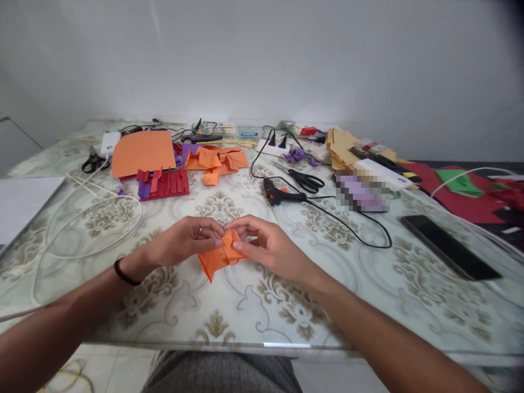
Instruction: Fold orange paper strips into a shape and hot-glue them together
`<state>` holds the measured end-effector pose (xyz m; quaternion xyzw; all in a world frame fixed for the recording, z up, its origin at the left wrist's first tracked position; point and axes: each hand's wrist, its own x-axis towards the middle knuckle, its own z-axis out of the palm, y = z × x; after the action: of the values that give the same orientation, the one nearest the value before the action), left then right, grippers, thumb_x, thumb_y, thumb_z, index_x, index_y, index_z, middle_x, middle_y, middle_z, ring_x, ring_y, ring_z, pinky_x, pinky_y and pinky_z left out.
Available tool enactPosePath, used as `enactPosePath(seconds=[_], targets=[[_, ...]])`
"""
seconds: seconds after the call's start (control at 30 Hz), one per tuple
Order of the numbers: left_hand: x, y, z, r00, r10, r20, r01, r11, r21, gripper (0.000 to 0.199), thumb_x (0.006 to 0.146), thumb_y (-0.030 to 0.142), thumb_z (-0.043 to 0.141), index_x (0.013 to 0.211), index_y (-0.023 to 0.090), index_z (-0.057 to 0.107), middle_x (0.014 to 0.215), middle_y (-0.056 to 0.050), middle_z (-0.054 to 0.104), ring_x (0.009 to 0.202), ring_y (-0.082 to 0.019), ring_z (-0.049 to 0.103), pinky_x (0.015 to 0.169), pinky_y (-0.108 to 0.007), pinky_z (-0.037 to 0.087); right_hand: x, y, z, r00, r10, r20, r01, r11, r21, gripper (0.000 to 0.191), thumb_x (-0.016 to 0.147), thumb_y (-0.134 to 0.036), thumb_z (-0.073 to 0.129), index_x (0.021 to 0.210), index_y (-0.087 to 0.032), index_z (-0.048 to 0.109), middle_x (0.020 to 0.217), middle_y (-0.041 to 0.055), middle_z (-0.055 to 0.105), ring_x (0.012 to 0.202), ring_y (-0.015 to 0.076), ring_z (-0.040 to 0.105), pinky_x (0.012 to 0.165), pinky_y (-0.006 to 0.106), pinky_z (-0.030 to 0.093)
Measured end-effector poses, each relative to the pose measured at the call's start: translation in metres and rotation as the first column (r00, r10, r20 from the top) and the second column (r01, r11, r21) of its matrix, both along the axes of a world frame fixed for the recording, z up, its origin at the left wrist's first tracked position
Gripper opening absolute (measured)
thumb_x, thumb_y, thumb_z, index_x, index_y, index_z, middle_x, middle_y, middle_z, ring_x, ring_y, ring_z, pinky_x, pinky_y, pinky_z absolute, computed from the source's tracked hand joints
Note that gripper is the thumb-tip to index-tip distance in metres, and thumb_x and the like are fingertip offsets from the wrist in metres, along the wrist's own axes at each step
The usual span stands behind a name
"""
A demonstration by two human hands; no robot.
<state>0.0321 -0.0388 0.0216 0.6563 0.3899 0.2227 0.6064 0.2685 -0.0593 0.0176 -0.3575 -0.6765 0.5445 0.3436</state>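
A folded piece of orange paper (216,257) is held between both hands above the near middle of the table. My left hand (186,240) grips its left and upper part, thumb in front and fingers behind; a ring and a dark wristband show on that side. My right hand (266,245) pinches the right end, its thumb on the front fold. The fingertips of the two hands nearly meet behind the paper. Creases and a pointed lower left corner show on the paper.
Beyond the hands lie a glue gun (282,194), black scissors (305,180), orange folded pieces (216,161), red folded strips (167,183) and an orange sheet (143,153). A phone (450,245) lies at right. A white cable (94,254) loops at left.
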Motion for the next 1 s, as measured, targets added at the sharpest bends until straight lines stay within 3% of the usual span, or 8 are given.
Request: enactPosePath(seconds=[0.13,0.3,0.47,0.63,1.0], targets=[[0.0003,0.0003,-0.0014,0.997,-0.033,0.07,0.036,0.998,-0.043,0.022,0.09,0.034,0.071,0.103,0.017,0.063,0.073,0.002,0.065,0.06,-0.009,0.049,0.056,-0.022,0.031,0.0008,0.0012,-0.0013,1.0,-0.012,-0.006,0.012,1.0,-0.002,0.025,0.093,-0.03,0.067,0.115,-0.02,0.068,0.092,0.0031,0.066,0.082,0.0155,0.06,0.07,0.027,0.048],[0.0044,-0.0039,0.0,0.996,0.003,0.085,-0.003,1.0,-0.003,0.02,0.09,0.031,0.071,0.103,0.017,0.064,0.071,0.002,0.064,0.059,-0.009,0.048,0.056,-0.021,0.031,-0.004,0.0021,-0.0062,0.997,-0.073,-0.012,0.073,0.996,-0.044,0.016,0.091,-0.032,0.07,0.102,-0.02,0.068,0.077,-0.0016,0.061,0.068,0.0123,0.055,0.062,0.025,0.043],[0.0079,-0.0081,0.0028,0.983,0.07,0.167,-0.081,0.995,0.06,0.015,0.09,0.026,0.07,0.1,0.015,0.068,0.08,-0.003,0.07,0.071,-0.012,0.061,0.063,-0.021,0.042,-0.0059,0.0032,-0.0063,0.986,-0.13,-0.106,0.119,0.987,-0.109,0.018,0.085,-0.032,0.076,0.096,-0.02,0.068,0.08,0.0001,0.067,0.071,0.0132,0.06,0.065,0.026,0.047],[0.0062,-0.009,0.0038,0.971,0.071,0.23,-0.088,0.994,0.065,0.013,0.091,0.024,0.07,0.1,0.014,0.071,0.08,-0.003,0.071,0.071,-0.011,0.062,0.063,-0.021,0.045,-0.0049,0.0036,-0.0037,0.972,-0.136,-0.194,0.114,0.986,-0.12,0.012,0.085,-0.029,0.073,0.092,-0.02,0.072,0.082,0.0016,0.071,0.072,0.0137,0.064,0.066,0.026,0.05],[0.0027,-0.0094,0.006,0.994,-0.009,0.11,-0.013,0.98,0.198,0.017,0.092,0.016,0.063,0.095,0.017,0.08,0.091,-0.006,0.078,0.081,-0.014,0.067,0.071,-0.023,0.051,-0.0027,0.0019,0.0011,0.985,-0.119,-0.121,0.12,0.993,-0.002,0.007,0.086,-0.022,0.063,0.086,-0.018,0.07,0.076,0.0001,0.065,0.069,0.0133,0.058,0.066,0.027,0.045]])
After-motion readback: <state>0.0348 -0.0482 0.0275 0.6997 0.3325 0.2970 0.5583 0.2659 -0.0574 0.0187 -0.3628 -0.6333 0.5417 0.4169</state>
